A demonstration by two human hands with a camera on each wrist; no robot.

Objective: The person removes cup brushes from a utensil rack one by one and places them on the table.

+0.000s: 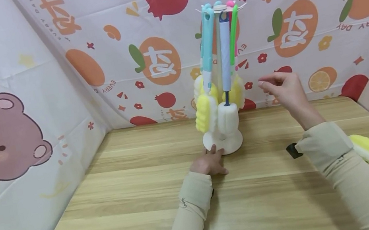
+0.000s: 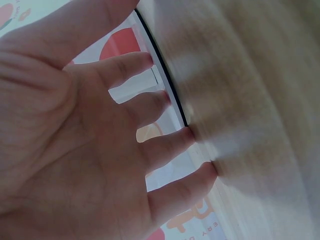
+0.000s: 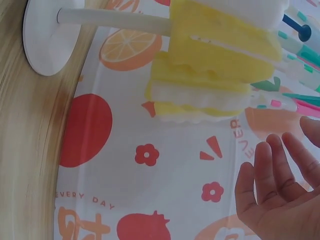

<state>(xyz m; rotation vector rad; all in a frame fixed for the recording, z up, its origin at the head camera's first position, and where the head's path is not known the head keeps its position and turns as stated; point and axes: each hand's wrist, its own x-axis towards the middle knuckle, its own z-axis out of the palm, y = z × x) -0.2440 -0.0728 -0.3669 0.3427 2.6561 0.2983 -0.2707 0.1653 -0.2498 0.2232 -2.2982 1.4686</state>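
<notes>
On the wood-grained table (image 1: 130,204), the white, round-based stand (image 1: 234,144) of upright, long-handled sponge brushes (image 1: 224,54) is left of the right hand (image 1: 287,90), whose loosely bent fingers hold nothing; the left hand (image 1: 209,163), fingers spread, is nearer, at its near rim.

To the right of our right hand's (image 1: 287,90) fingers we have free air; leftward, hanging brushes (image 1: 225,54) block us.

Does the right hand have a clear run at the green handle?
Likely yes: the right hand looks empty, and in the head view nothing shows between it and the green handle, though the pink handle hangs close behind.
</notes>
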